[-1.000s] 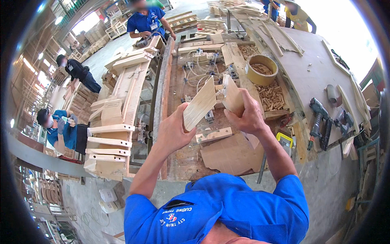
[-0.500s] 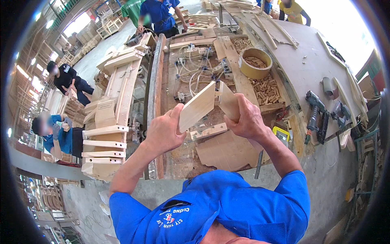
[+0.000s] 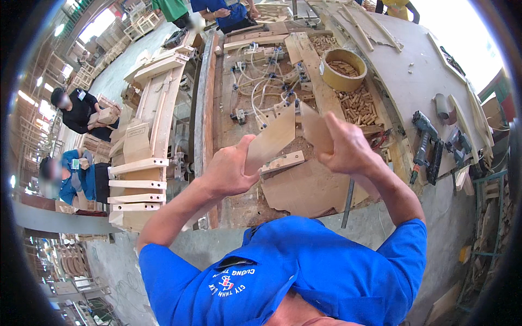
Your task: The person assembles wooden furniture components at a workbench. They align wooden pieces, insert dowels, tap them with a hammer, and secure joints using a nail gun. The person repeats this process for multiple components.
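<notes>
Your left hand (image 3: 231,171) is closed around the lower end of a flat wooden panel (image 3: 272,138), thumb across the near face, fingers hidden behind it. Your right hand (image 3: 345,149) is wrapped over the lower part of a second wooden piece (image 3: 314,127), of which only the upper end shows above the knuckles. Both pieces are held up in front of your chest, above the workbench (image 3: 228,122), their top edges close together — whether they touch cannot be told.

Handling judgement: the panel looks thin, stiff and light, probably plywood or planed board, with a dry matt surface that should not slip in a bare hand. Small pegs or fasteners appear to stick out along its left edge above your grip; keep fingers off that edge. Hold at the lower end as you do now, or move up to mid-length for better control against twist. Thin corners may chip if knocked.

Beyond your hands lie a small drilled wooden block (image 3: 283,161) and a wide sheet offcut (image 3: 304,187) on the bench, which is dusted with sawdust. Further out — a round yellowish tub (image 3: 342,69) and a loose heap of short wooden dowels (image 3: 359,106). To the right of your right hand rest pneumatic nail guns (image 3: 425,144). To the left of your left hand stand stacked pale frame parts (image 3: 138,168).
</notes>
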`<state>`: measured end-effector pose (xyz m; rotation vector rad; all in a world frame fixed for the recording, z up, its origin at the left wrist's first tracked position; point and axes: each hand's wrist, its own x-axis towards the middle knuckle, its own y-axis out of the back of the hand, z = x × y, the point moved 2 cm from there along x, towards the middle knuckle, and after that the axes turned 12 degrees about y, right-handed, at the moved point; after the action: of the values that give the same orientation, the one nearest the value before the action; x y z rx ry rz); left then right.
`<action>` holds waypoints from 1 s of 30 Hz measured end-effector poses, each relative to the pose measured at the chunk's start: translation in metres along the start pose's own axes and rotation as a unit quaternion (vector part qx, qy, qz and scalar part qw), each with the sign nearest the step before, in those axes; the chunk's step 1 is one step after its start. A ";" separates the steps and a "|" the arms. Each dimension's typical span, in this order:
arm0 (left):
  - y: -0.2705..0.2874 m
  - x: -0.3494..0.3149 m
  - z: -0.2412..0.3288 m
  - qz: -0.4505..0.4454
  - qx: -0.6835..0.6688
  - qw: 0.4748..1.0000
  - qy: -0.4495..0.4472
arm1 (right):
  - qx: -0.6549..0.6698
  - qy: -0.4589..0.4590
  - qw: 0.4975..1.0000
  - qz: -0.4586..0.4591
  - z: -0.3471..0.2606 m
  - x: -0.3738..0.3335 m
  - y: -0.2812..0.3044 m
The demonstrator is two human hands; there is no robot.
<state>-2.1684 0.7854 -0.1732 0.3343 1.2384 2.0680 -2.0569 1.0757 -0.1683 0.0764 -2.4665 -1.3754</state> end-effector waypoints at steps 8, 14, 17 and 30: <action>0.002 -0.013 0.038 0.249 -0.151 0.929 -0.231 | 0.181 0.084 0.910 0.362 0.030 -0.013 0.030; 0.009 0.064 -0.026 0.121 -0.220 0.966 -0.062 | 0.267 -0.021 0.896 0.355 0.086 0.010 -0.011; 0.005 0.059 0.000 0.089 -0.186 0.978 -0.006 | 0.260 -0.070 0.920 0.284 0.068 0.015 -0.040; -0.067 0.071 -0.022 -0.219 -0.494 0.841 -0.009 | 0.318 -0.078 0.906 0.268 0.063 -0.004 -0.051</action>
<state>-2.2029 0.8390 -0.2497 -0.3821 0.0786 1.9774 -2.0767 1.1006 -0.2425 -0.5447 -2.6714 -0.3384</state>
